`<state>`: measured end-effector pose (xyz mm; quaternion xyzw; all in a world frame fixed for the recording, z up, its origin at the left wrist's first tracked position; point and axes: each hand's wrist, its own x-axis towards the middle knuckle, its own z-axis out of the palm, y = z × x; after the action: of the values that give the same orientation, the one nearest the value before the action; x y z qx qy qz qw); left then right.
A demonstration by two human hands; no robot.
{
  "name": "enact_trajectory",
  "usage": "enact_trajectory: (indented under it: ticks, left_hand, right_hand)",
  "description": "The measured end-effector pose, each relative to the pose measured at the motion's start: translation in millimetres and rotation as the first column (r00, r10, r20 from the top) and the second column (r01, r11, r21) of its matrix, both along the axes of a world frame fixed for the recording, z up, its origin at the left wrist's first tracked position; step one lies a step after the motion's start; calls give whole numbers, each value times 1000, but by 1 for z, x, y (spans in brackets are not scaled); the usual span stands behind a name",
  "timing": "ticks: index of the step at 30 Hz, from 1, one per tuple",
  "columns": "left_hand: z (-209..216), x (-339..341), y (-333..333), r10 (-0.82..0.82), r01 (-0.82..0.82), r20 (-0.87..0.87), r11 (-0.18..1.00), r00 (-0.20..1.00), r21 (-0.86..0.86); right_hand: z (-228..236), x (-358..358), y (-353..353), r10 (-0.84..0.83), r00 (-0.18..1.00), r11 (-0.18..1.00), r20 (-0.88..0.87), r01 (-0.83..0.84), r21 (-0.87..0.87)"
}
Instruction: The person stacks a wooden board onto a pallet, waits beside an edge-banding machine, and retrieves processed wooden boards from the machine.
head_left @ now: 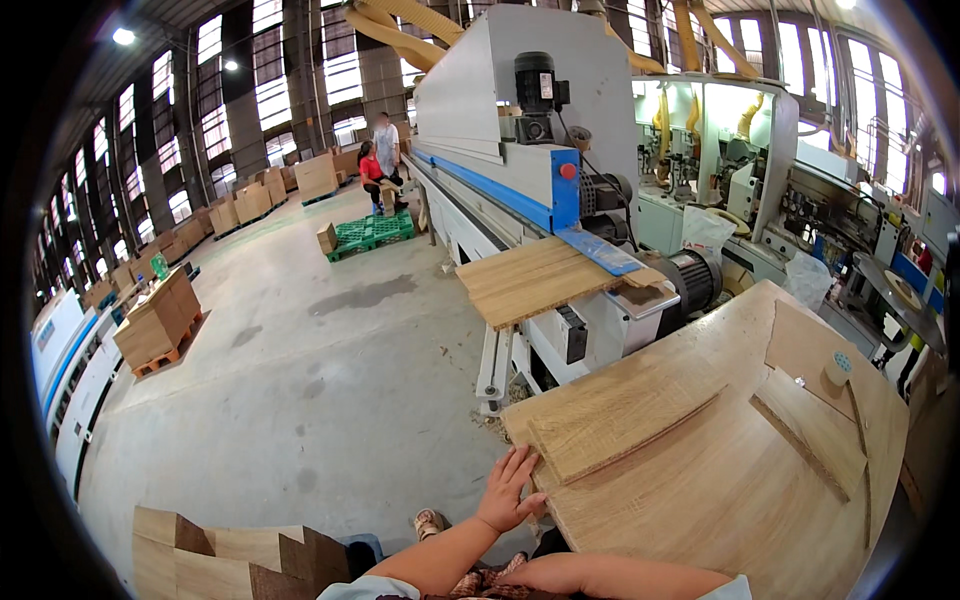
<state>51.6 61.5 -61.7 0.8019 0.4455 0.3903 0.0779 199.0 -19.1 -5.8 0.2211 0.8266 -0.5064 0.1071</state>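
My left hand (508,492) rests against the near left corner of a wood-grain board (620,435) that lies on a large wood-grain panel (690,480). Its fingers are stretched out and the thumb is spread away, with nothing gripped. My right forearm (620,575) crosses the lower edge toward the left. The right hand itself is low in front of me, and its fingers cannot be made out. Farther right on the large panel lie a narrower board (812,430) and a small pale round object (838,366).
Ahead stands a long grey machine with a blue rail (490,190), a wood-grain board (540,278) sticking out of its near end. Stacked boards (230,560) stand at lower left. Two people are near a green pallet (370,235). A carton (160,315) sits on a pallet at left.
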Motion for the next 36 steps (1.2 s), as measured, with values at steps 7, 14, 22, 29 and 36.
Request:
enact_trajectory:
  ticks: [7,14,22,29,36]
  left_hand:
    - [4,2,-2,-16,16,18,1000,1000,-18]
    - [3,2,-2,-25,27,34,999,999,-34]
    - [3,2,-3,-55,61,87,996,995,-66]
    - [2,1,-2,-76,85,103,993,992,-86]
    - [4,1,-3,-80,89,110,993,991,-76]
  right_hand:
    - [-20,2,-1,53,997,991,-62,-45,124]
    - [-27,1,0,67,998,983,-13,-64,171]
    - [-25,3,-1,94,993,980,-65,-81,182]
    - [-28,3,0,98,991,982,-86,-82,169]
    - [1,2,0,50,998,997,-30,-48,62]
